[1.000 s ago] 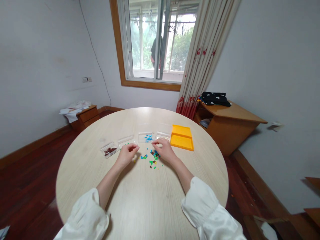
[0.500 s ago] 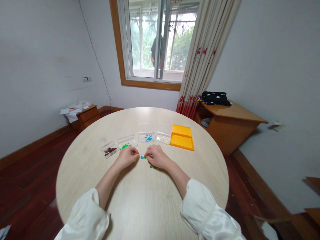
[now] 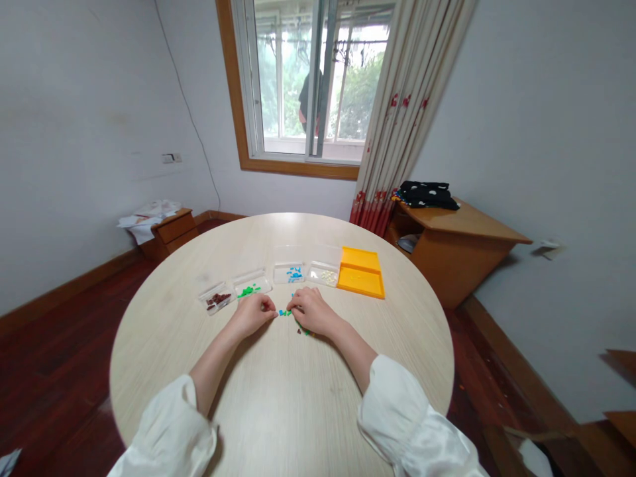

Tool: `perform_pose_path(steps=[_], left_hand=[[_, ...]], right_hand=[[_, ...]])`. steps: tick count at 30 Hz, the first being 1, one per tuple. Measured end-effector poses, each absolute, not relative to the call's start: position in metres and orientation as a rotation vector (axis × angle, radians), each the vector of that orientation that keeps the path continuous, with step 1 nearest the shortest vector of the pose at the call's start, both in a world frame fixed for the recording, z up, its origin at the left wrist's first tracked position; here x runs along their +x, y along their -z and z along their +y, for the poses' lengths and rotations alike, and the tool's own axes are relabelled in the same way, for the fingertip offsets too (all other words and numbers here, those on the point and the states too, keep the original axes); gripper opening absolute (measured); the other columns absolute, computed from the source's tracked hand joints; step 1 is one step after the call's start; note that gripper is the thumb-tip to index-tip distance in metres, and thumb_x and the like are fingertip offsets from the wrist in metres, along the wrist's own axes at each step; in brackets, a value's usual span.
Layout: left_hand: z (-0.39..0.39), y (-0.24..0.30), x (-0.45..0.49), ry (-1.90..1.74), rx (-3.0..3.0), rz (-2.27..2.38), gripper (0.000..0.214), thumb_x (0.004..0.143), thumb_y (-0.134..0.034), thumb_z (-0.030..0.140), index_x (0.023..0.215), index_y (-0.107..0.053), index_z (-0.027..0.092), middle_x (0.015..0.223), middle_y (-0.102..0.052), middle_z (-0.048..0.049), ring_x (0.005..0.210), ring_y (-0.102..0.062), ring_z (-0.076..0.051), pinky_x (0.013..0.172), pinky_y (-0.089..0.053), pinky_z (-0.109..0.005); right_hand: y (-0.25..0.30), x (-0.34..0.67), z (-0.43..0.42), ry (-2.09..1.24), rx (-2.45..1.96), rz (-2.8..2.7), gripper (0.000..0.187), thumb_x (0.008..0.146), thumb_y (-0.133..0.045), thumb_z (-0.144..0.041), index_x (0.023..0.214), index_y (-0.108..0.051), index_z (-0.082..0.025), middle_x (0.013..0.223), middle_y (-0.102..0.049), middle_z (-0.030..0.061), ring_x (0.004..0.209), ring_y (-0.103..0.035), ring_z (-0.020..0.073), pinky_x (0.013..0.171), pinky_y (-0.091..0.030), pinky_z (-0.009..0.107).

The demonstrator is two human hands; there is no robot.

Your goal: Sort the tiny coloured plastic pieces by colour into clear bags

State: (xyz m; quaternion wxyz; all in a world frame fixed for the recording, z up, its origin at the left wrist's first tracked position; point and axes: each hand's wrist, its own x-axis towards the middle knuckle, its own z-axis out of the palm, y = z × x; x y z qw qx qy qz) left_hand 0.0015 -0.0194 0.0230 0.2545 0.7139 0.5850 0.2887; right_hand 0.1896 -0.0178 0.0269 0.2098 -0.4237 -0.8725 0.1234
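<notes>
My left hand (image 3: 256, 313) rests low over the table, thumb and forefinger pinched together; what they hold, if anything, is too small to make out. Facing it, my right hand (image 3: 313, 311) has its fingers closed at the right end of a short row of tiny blue and green pieces (image 3: 285, 313). Whether a piece is between its fingertips is hidden. A small brown piece (image 3: 299, 330) and some green bits (image 3: 307, 332) lie just under the right hand, partly covered by it.
Beyond my hands stand clear boxes with brown pieces (image 3: 218, 300), green pieces (image 3: 248, 290), blue pieces (image 3: 295, 273) and pale pieces (image 3: 328, 276). An opened yellow case (image 3: 365, 283) lies at their right. All sit on a round table (image 3: 278, 397). Outside the window is a person (image 3: 304, 103).
My left fingertips have shifted slightly, and yellow bits seen beside them before no longer show. My right hand stays almost still.
</notes>
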Motion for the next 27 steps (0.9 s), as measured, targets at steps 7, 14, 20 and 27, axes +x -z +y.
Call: perform_pose_path(steps=[7,14,20,27], left_hand=[[-0.0170,-0.0218,-0.0006,-0.768,1.906,1.570,0.013,0.056,-0.064,0.030,0.052,-0.064,0.018,0.053,-0.061,-0.0025,0.055,-0.049,-0.016,0.057,-0.031,-0.027],[-0.0176,-0.0213,0.0024,-0.872,1.839,1.503,0.017,0.058,-0.060,0.034,0.052,-0.062,0.018,0.050,-0.057,-0.0008,0.052,-0.045,-0.014,0.054,-0.030,-0.026],[-0.0176,-0.0227,0.0048,-0.951,1.801,1.470,0.020,0.060,-0.058,0.036,0.057,-0.062,0.017,0.054,-0.058,-0.0010,0.053,-0.046,-0.013,0.053,-0.032,-0.025],[-0.0198,-0.0304,0.0072,-1.139,1.608,1.391,0.019,0.057,-0.064,0.035,0.056,-0.062,0.017,0.054,-0.059,-0.0025,0.053,-0.049,-0.014,0.053,-0.035,-0.026]], right_hand=[[-0.0267,0.1907,-0.0159,-0.345,-1.266,-2.374,0.018,0.082,-0.055,-0.010,0.083,-0.071,-0.017,0.088,-0.065,0.0062,0.092,-0.053,0.0181,0.081,-0.029,0.033],[-0.0287,0.1913,-0.0165,-0.350,-1.329,-2.329,0.016,0.079,-0.057,-0.009,0.080,-0.070,-0.018,0.086,-0.065,0.0047,0.090,-0.053,0.0173,0.082,-0.029,0.032],[-0.0335,0.1914,-0.0196,-0.374,-1.361,-2.336,0.011,0.080,-0.058,-0.013,0.074,-0.066,-0.016,0.083,-0.063,0.0042,0.088,-0.052,0.0168,0.080,-0.028,0.031],[-0.0258,0.1909,-0.0154,-0.301,-1.255,-2.200,0.006,0.081,-0.057,-0.012,0.078,-0.060,-0.016,0.086,-0.063,0.0051,0.087,-0.053,0.0175,0.081,-0.033,0.032]])
